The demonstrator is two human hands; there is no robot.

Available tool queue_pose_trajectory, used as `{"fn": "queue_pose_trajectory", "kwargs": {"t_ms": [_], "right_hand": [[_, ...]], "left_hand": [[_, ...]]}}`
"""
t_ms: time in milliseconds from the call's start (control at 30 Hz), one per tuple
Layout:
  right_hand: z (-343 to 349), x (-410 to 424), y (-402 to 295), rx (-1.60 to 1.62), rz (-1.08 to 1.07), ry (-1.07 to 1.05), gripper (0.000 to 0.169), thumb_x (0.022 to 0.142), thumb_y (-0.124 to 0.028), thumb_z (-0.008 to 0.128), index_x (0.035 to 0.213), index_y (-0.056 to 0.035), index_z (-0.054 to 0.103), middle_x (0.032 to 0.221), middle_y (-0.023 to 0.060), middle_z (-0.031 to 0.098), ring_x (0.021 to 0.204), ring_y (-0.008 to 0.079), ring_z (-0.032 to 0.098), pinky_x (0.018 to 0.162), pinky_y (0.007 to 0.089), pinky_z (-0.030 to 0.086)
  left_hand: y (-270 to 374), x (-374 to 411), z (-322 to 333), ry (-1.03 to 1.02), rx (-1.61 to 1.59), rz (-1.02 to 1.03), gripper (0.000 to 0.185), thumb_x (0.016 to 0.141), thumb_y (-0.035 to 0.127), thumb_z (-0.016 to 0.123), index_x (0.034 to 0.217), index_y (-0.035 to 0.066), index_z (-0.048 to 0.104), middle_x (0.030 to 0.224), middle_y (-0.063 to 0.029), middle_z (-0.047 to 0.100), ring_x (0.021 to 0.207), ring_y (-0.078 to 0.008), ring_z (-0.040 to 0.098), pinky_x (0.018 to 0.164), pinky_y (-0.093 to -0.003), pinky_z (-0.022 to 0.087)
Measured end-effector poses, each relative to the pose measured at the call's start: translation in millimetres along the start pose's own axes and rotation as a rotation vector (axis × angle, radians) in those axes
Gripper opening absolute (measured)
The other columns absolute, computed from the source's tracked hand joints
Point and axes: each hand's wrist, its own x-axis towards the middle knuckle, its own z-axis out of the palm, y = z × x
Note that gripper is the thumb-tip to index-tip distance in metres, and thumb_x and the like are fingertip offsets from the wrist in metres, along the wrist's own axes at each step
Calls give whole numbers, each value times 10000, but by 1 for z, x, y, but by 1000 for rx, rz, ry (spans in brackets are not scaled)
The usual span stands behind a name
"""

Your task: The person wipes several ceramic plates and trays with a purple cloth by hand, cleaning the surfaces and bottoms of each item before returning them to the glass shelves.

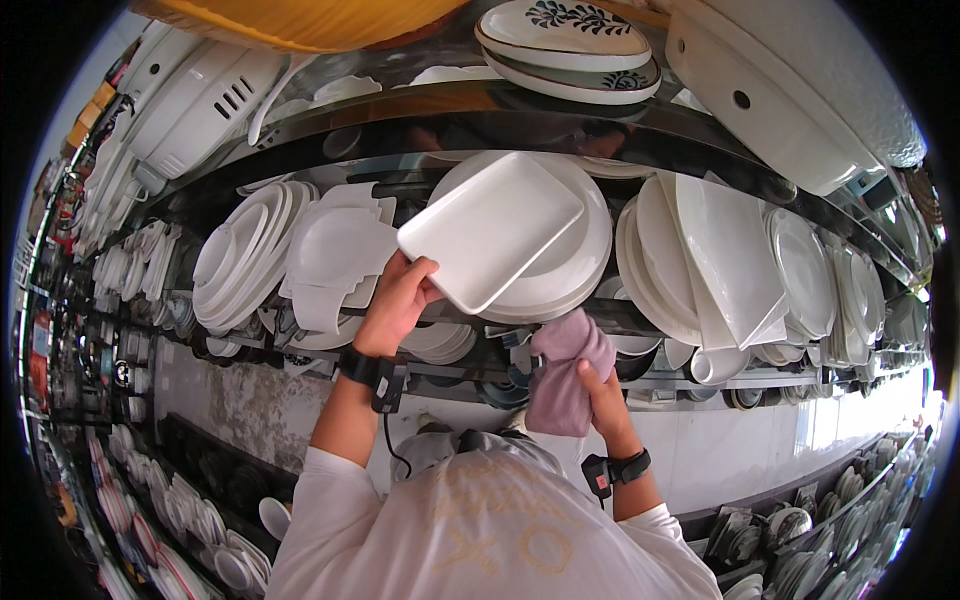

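Note:
A white rectangular ceramic tray (491,229) is tilted over a stack of large round white plates (589,225). My left hand (401,300) grips its lower left corner, with the thumb on the rim. Lower and to the right, my right hand (606,394) holds a bunched mauve cloth (566,375), apart from the tray; the cloth hides most of its fingers. Black straps with small boxes sit on both wrists.
Stacked white oval plates (236,259) and square plates (334,247) stand left on the shelf; tall plates (731,255) lean right. The dark shelf edge (465,124) above carries patterned dishes (562,34) and a large white basin (772,97). More crockery shelves stand behind.

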Motion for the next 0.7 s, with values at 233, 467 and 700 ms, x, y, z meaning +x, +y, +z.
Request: {"fn": "queue_pose_trajectory", "kwargs": {"t_ms": [233,467,700], "right_hand": [[60,4,-23,334,9,-220,651,947,-402,559,1410,-12,319,1341,130,479,1221,237,493,1032,387,409],[131,14,-4,265,-19,-40,593,828,-14,619,1369,-38,379,1259,112,539,1128,236,561,976,380,456],[188,-6,47,118,-72,-30,627,800,25,645,1365,-33,380,1272,91,522,1160,213,528,987,363,436]], "left_hand": [[9,-65,-14,-52,84,32,557,819,69,612,1318,-16,380,1175,-90,567,1038,-174,599,820,-310,539],[11,-121,-44,-219,250,62,659,785,93,718,1356,-12,406,1264,-75,530,1149,-147,501,987,-320,401],[42,-160,-119,-261,273,-33,661,805,48,627,1413,8,371,1319,-98,501,1230,-170,438,1032,-325,352]]}}
